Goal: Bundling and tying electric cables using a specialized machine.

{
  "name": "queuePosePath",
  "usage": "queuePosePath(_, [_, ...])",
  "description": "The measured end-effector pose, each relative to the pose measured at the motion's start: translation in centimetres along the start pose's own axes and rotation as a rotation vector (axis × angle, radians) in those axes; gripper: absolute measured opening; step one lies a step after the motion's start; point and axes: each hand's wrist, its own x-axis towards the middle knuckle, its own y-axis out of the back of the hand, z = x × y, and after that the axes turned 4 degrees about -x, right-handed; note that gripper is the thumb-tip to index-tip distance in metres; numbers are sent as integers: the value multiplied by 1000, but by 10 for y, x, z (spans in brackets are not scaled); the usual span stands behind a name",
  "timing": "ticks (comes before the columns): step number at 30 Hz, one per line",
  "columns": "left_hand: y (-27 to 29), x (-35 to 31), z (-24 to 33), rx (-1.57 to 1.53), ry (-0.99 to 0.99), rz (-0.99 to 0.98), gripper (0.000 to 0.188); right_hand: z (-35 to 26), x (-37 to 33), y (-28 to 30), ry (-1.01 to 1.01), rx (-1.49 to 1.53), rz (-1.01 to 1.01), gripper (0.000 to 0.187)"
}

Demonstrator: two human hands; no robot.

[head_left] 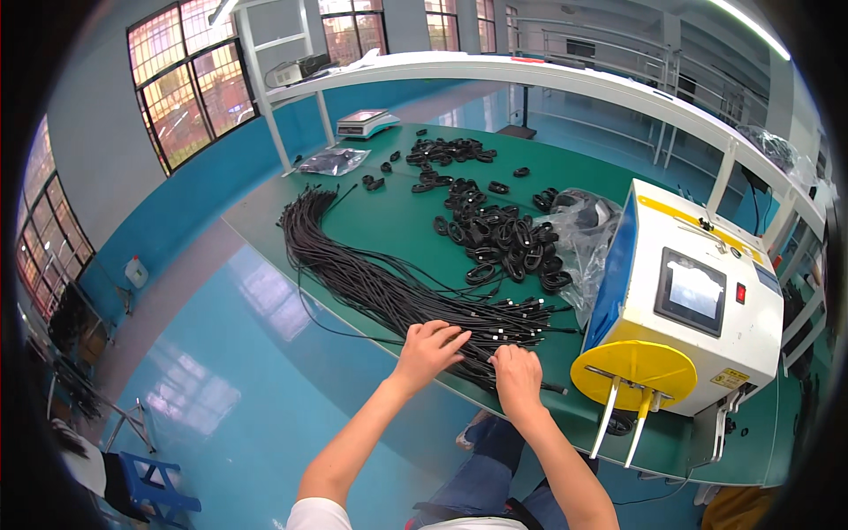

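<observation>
Both hands are down on the near end of the long bundle of black cables (380,283), which lies across the green tabletop (265,212) just left of the white winding machine (698,300). The left hand (430,346) rests palm-down on the strands with its fingers curled and spread over them; the right hand (518,371), closer to the machine, has its fingers bent onto the plug ends. From here I'd say each is pinching or combing at the cables, though I can't make out whether either has closed on one single strand.

The bundle is where trouble could start. The strands lie loose and crossing, so pulling one free could drag its neighbours along and knot the near end, or sweep several off the tabletop edge, which runs right under the wrists on the side away from the machine. One stray cable already loops out over that edge.

Beyond the bundle, farther from the person, sits the pile of coiled cables (499,238), pressed against a clear plastic bag (583,238) beside the machine's back corner. A hard tug on the bundle could rake into those coils and undo them.

The machine's yellow disc (634,369) with its two white prongs (623,420) juts out near the right hand; a sleeve, a finger or a trailing plug could catch there if the hand swings across carelessly.
</observation>
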Motion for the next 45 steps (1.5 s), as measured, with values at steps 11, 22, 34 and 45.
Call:
queuePosePath(11, [36, 43, 131, -678, -235, -128, 34, -4, -122, 183, -128, 298, -59, 19])
queuePosePath(22, [-6, 150, 217, -552, -177, -294, 7, 126, -147, 193, -510, 456, 212, 11])
queuePosePath(34, [-34, 156, 208, -552, -37, -182, 7, 136, -119, 163, -460, 153, 289, 6])
queuePosePath(45, [-12, 123, 145, -825, 207, -230, 11, 143, -117, 171, -416, 135, 285, 13])
